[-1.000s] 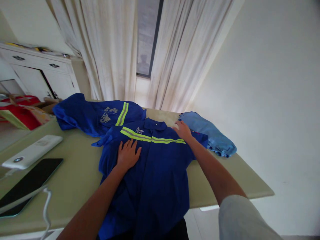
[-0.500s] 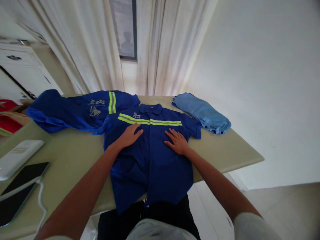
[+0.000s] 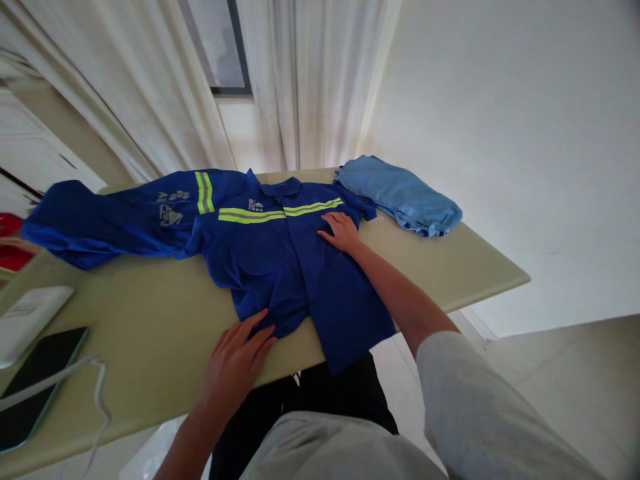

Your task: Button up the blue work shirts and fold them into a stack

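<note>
- Blue work shirt [image 3: 280, 260] with yellow reflective stripes lies front-up, spread on the beige table [image 3: 450, 267]; collar toward the curtains, hem hangs over the near edge.
- Left hand [image 3: 235, 363] flat, fingers spread and extended, palm down on the table at the shirt's lower left hem; fingertips touch the fabric edge, nothing gripped.
- Right hand [image 3: 340, 231] flat and open, palm down on the shirt's chest, just below the right end of the stripe; pressing, not clutching.
- Second blue garment [image 3: 115, 217] with reflective stripe and printed logo lies crumpled to the left, touching the shirt's sleeve.
- Folded light blue cloth [image 3: 400, 197] at the far right corner of the table, just beside the shirt's right sleeve.
- Dark phone [image 3: 30, 383] and white device [image 3: 27, 317] at the left edge; white cable [image 3: 97, 387] runs over the phone's corner.
- White curtains [image 3: 310, 80] behind the table.
</note>
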{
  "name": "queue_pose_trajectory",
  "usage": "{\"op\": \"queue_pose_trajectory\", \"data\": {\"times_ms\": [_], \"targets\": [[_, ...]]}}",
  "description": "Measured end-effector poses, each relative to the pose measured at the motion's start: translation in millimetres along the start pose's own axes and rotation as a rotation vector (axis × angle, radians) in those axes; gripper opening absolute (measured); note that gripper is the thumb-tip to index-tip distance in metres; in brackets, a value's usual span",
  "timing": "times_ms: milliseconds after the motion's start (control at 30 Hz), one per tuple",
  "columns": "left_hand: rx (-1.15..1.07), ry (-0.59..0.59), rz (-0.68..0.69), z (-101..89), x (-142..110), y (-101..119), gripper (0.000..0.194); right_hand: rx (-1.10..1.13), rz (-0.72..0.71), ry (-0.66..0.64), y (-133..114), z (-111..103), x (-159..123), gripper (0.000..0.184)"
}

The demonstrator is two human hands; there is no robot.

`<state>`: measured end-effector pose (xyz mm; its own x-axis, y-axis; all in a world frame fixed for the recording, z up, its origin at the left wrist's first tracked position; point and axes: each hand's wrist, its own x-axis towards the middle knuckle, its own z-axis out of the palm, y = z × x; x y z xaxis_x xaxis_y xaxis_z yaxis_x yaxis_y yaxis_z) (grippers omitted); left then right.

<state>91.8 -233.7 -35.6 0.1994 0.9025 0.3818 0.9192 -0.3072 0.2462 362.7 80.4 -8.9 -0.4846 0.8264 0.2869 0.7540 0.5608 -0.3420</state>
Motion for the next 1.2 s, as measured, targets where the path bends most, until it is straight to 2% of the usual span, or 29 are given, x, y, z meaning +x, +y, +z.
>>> {"op": "queue_pose_trajectory", "data": {"times_ms": [100,167,233,333,367,400,500,567,633,700,767,833,933,1000,1067,1167,1200], "targets": [[-0.055,0.115,-0.036,-25.7,-16,-16,0.02,0.074,-0.12,0.043,-31,-26,-51,0.05],[-0.113,0.136,-0.111,-40.2,-34,-29,0.02,0.209,-0.305,-0.069,-54,-43,-105,0.053],[-0.108,0.092,-0.147,-45.0,-51,-40,0.025,0.247,-0.436,-0.206,-79,-50,-164,0.072],[0.006,-0.004,-0.035,-36.1,-62,-43,0.047,0.178,-0.417,-0.271,-114,-40,-233,0.1],[0.034,-0.032,0.015,-31.7,-60,-41,0.052,0.136,-0.404,-0.266,-124,-32,-246,0.101],[0.049,-0.061,0.05,-27.7,-57,-39,0.054,0.089,-0.389,-0.255,-132,-23,-254,0.093],[0.04,-0.138,0.089,-22.0,-45,-36,0.048,-0.008,-0.377,-0.195,-143,-2,-253,0.046],[0.015,-0.198,0.083,-23.8,-38,-37,0.038,0.007,-0.39,-0.167,-141,1,-242,0.025],[-0.017,-0.25,0.049,-30.2,-28,-39,0.031,0.122,-0.373,-0.121,-135,-7,-226,0.021],[-0.08,-0.257,-0.03,-42.0,-12,-38,0.034,0.326,-0.272,-0.01,-125,-22,-208,0.022],[-0.18,-0.181,-0.134,-59.1,13,-34,0.035,0.549,-0.089,0.152,-114,-39,-187,0.021],[-0.279,-0.022,-0.211,-78.4,41,-26,0.036,0.732,0.112,0.301,-103,-53,-165,0.022],[-0.398,0.204,-0.195,-97.5,71,-15,0.04,0.911,0.315,0.405,-91,-62,-145,0.033],[-0.476,0.21,-0.158,-96.6,73,-14,0.049,0.932,0.359,0.421,-90,-60,-151,0.039],[-0.498,0.089,-0.169,-85.3,59,-21,0.051,0.867,0.319,0.388,-94,-54,-177,0.042],[-0.39,-0.093,-0.203,-61.7,18,-38,0.054,0.605,0.057,0.199,-108,-42,-237,0.047],[-0.334,-0.122,-0.192,-55.1,3,-44,0.06,0.485,-0.058,0.12,-112,-37,-257,0.056]]}}
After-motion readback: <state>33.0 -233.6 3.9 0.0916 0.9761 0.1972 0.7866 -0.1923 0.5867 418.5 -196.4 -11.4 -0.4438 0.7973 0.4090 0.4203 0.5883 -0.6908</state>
